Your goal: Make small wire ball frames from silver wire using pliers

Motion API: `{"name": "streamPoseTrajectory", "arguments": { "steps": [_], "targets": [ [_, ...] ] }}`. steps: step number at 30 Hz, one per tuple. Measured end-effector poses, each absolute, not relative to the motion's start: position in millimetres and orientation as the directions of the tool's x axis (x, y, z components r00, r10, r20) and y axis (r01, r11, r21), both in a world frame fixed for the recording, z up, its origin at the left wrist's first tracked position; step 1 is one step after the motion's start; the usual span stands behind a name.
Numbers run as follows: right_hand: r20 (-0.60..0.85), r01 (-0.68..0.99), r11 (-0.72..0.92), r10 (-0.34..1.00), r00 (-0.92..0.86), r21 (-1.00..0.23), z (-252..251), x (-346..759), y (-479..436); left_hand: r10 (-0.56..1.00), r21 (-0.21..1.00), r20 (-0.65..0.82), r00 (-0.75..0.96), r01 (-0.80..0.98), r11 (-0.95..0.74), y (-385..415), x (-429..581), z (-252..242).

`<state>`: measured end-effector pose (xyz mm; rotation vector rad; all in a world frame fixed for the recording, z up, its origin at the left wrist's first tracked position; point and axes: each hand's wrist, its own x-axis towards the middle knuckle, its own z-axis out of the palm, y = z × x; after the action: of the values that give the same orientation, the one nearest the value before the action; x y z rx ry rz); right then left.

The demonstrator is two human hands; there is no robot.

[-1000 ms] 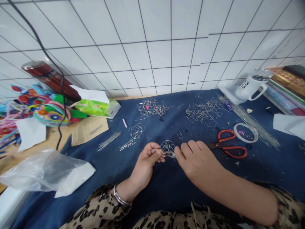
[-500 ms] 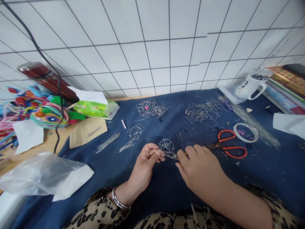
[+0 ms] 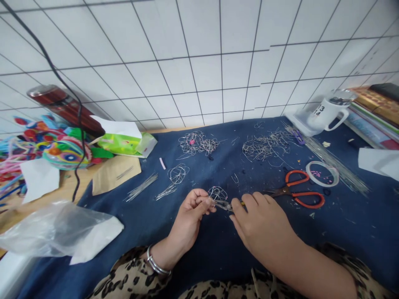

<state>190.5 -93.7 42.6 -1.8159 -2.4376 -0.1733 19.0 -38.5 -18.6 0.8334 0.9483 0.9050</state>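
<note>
Between the thumb and fingers of my left hand (image 3: 193, 214) is pinched a small round wire ornament (image 3: 218, 192) with tiny pink beads; its loops stick up past the fingertips. My right hand (image 3: 262, 220) is wrapped around a pair of pliers (image 3: 226, 204), whose handles are mostly hidden in the palm. The plier jaws point left and meet the wire right at my left fingertips. Just beyond my right hand lie scissors (image 3: 296, 190) with orange handles. A wire ring piece (image 3: 178, 173) and short cut wires (image 3: 166, 191) rest to the left.
Tangled wire pieces (image 3: 264, 144) and a beaded wire heap (image 3: 198, 143) lie farther back. On the right are a round dish of pink beads (image 3: 322, 173), long straight wires (image 3: 338, 160) and a white mug (image 3: 329, 111). A plastic bag (image 3: 56, 230) and tissue pack (image 3: 124, 141) sit left.
The wire ornament has tipped and now shows flatter above my left fingertips. Both hands keep nearly the same place and grip. The view has shifted very slightly.
</note>
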Motion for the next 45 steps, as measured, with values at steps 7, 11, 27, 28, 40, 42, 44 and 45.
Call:
{"name": "streamPoseTrajectory", "arguments": {
  "steps": [7, 11, 27, 28, 40, 42, 44, 45],
  "targets": [
    [0.188, 0.951, 0.307, 0.933, -0.308, 0.035, 39.0, 191.6, -93.5, 0.887, 0.865, -0.340, 0.312, -0.267, 0.425, -37.0, 18.6, -19.4],
    [0.192, 0.947, 0.318, 0.928, -0.320, 0.041, 37.6, 191.3, -94.0, 0.882, 0.862, -0.357, 0.308, -0.256, 0.438, -36.5, 18.5, -19.8],
    [0.125, 0.938, 0.331, 0.940, -0.318, -0.100, 43.5, 205.4, -89.2, 0.894, 0.880, -0.337, 0.297, -0.237, 0.411, -37.1, 18.3, -20.0],
    [0.131, 0.937, 0.329, 0.940, -0.315, -0.114, 43.1, 208.0, -88.5, 0.893, 0.881, -0.339, 0.295, -0.234, 0.412, -37.0, 18.3, -20.1],
    [0.068, 0.891, 0.346, 0.937, -0.342, -0.293, 34.1, 222.3, -79.4, 0.876, 0.881, -0.345, 0.337, -0.204, 0.426, -35.9, 16.2, -20.9],
    [0.028, 0.886, 0.329, 0.941, -0.339, -0.327, 35.3, 223.5, -78.4, 0.872, 0.881, -0.351, 0.342, -0.194, 0.431, -36.1, 16.1, -20.3],
    [-0.003, 0.882, 0.309, 0.943, -0.332, -0.356, 36.1, 224.5, -77.1, 0.868, 0.882, -0.356, 0.346, -0.182, 0.434, -36.1, 16.1, -19.9],
    [-0.011, 0.881, 0.302, 0.944, -0.328, -0.365, 36.2, 224.9, -76.5, 0.867, 0.883, -0.357, 0.346, -0.176, 0.434, -36.0, 16.0, -19.8]
  ]
}}
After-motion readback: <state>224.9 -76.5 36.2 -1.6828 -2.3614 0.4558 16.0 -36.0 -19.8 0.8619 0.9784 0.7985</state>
